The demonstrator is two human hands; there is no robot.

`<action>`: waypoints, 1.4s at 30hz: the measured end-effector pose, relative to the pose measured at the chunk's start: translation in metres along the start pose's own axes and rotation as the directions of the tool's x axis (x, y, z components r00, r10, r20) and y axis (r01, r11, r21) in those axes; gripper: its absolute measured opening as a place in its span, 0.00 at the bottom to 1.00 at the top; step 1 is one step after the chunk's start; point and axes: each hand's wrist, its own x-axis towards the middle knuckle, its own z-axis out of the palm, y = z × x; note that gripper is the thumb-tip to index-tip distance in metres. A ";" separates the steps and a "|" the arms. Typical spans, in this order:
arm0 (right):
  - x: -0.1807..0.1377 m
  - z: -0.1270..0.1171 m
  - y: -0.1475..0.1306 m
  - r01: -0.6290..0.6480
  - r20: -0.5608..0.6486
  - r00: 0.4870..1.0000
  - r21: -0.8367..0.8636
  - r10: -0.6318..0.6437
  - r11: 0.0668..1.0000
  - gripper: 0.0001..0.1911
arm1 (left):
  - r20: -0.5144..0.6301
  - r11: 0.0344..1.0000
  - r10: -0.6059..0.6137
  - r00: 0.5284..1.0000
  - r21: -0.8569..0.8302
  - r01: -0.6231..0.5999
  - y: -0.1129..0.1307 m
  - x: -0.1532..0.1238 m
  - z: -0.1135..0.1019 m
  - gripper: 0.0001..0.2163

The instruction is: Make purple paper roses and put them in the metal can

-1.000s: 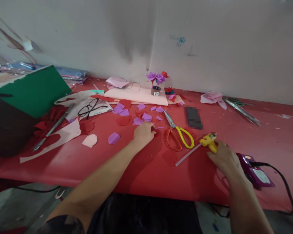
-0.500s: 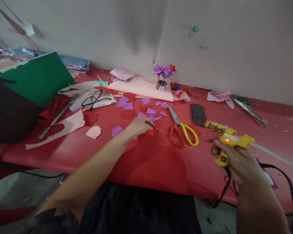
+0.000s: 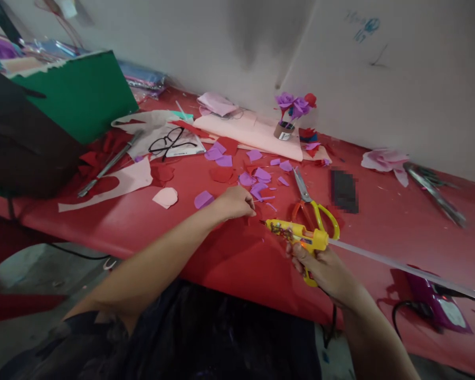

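My left hand (image 3: 237,203) is closed in a pinch above the middle of the red table. A small red paper piece (image 3: 252,218) shows at its fingertips, hard to make out against the red surface. My right hand (image 3: 316,266) grips a yellow hot glue gun (image 3: 301,232), its nozzle pointing left, close to the left fingertips. A clear glue stick (image 3: 380,259) sticks out of the gun's back. Purple paper petals (image 3: 258,177) lie just beyond the left hand. Scissors (image 3: 306,195) with one orange and one yellow handle lie behind the gun.
Purple and red paper flowers stand in a small brown pot (image 3: 284,131) near the wall. Black glasses (image 3: 170,142), a pink cut sheet (image 3: 130,182) and a green board (image 3: 83,95) are on the left. A dark blurred rectangle (image 3: 344,190) and a purple device (image 3: 439,303) are on the right.
My right hand has brought the glue gun leftward, close to my left fingertips. My left hand stays pinched in about the same place. The view has shifted slightly.
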 end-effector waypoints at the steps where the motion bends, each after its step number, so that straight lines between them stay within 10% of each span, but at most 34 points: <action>1: 0.001 0.001 0.002 -0.018 0.005 1.000 -0.002 0.018 1.000 0.24 | -0.003 1.000 0.000 1.000 0.006 0.000 0.000 0.000 0.000 0.04; 42: 0.013 0.004 0.002 -0.110 -0.029 0.994 -0.109 0.107 0.988 0.29 | 0.136 0.979 -0.088 0.987 0.195 0.060 0.008 -0.003 -0.006 0.07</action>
